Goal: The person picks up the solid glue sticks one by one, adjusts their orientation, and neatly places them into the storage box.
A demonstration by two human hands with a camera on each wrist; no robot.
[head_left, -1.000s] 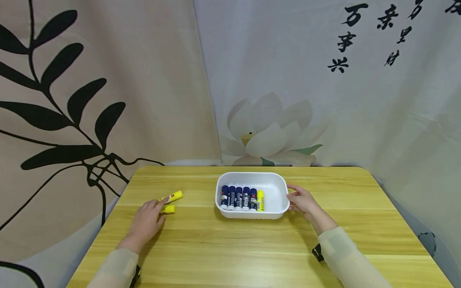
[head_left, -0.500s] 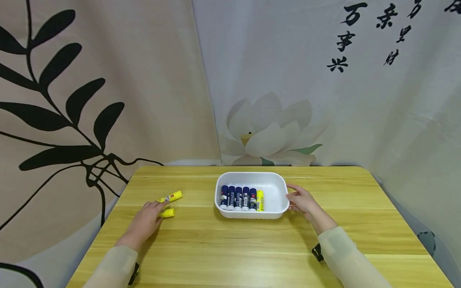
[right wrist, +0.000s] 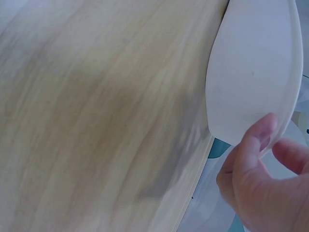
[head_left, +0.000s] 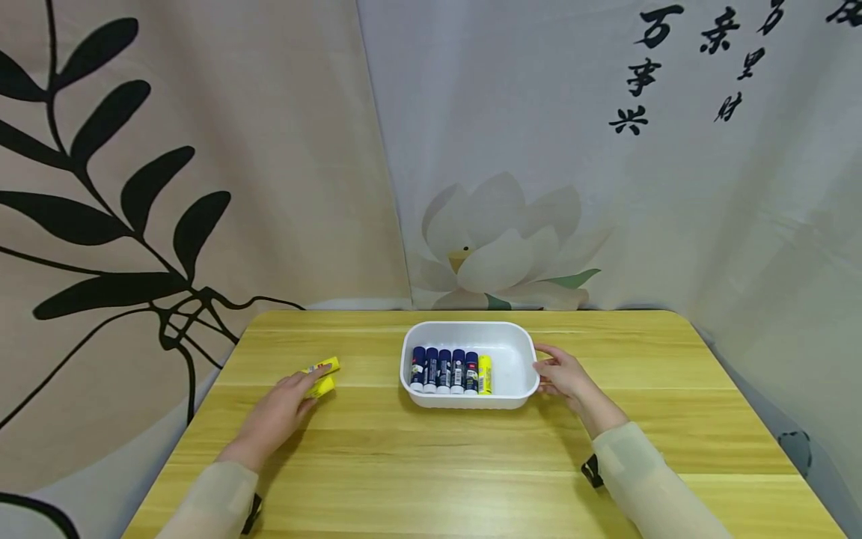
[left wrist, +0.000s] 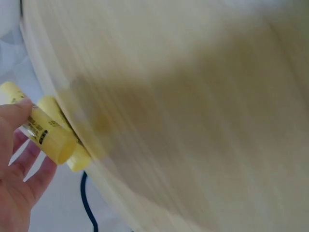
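My left hand (head_left: 276, 415) pinches a yellow glue stick (head_left: 322, 387), thumb on one side and fingers on the other. In the left wrist view this glue stick (left wrist: 53, 140) is tilted in front of a second yellow glue stick (left wrist: 79, 158), which lies on the table. The hand partly covers that second stick (head_left: 330, 364) in the head view. At the right end of a white plastic tray (head_left: 471, 403), my right hand (head_left: 569, 382) holds the rim between thumb and fingers. Inside, on the left, several dark blue glue sticks (head_left: 444, 372) stand in a row beside one yellow glue stick (head_left: 485, 376).
The wooden table (head_left: 431, 471) has its far edge against a hanging curtain (head_left: 303, 187) printed with leaves, a lotus and characters. The tray sits near that far edge, to the right of the loose yellow sticks.
The nearer yellow glue stick, flat on the table before, is now gripped and tilted by my left hand. My right hand stays on the tray rim.
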